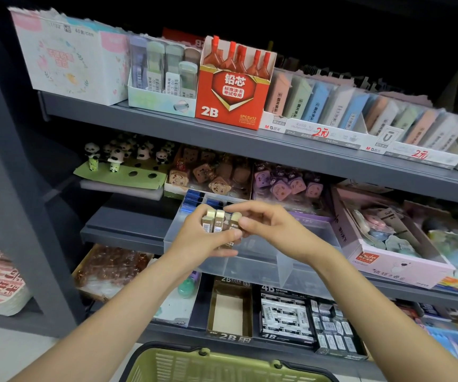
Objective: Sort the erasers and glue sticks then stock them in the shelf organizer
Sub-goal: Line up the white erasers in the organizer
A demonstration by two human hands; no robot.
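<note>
Grey metal shelves carry stationery; both hands' fingers hold wrapped erasers above a clear organizer.

2 bare forearms come up from the bottom of the frame, no sleeves showing on either. The left hand and right hand, mid-frame, wear no gloves, rings or watch.

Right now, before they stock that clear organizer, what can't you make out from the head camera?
- Erasers: the count; left hand and right hand cover the lower ones.
- Clear organizer: its left compartment's contents, hidden behind both hands.
- Green basket: its contents, cut off by the bottom edge.
- Eraser labels: too small to read.
</note>
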